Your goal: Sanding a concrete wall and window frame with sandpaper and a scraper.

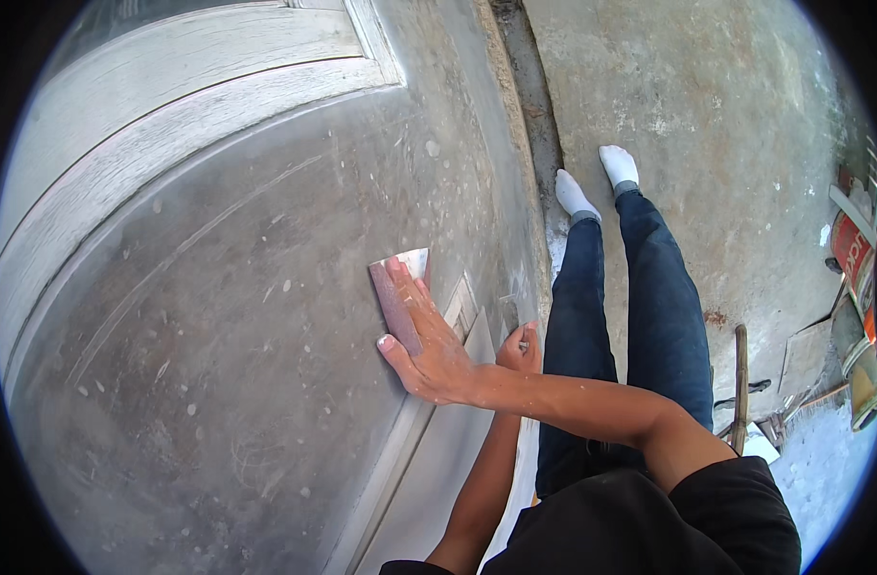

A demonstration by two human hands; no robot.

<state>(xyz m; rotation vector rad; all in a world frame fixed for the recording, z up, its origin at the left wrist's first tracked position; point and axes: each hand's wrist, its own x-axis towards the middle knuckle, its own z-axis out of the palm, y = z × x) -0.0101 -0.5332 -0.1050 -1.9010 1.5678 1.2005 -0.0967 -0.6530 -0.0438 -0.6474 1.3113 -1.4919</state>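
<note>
My right hand (428, 345) reaches across to the left and lies on a folded sheet of sandpaper (395, 305), reddish-brown outside with a pale backing. The sheet is held under the fingers against a grey cement-plastered wall (266, 287); the thumb is spread off it, its tip whitish. Pale specks and curved scratches mark the wall. My left hand (521, 348) is lower down, partly behind my right forearm, with curled fingers beside a pale panel (438, 467) in a light frame. Whether it holds anything cannot be made out.
A weathered white wooden frame (194, 93) crosses the upper left. Along the wall base runs a narrow channel (543, 108) beside the concrete floor (668, 86). My socked feet (595, 180) stand near it. A wooden stick (741, 388) and a cluttered pile (852, 266) are at the right.
</note>
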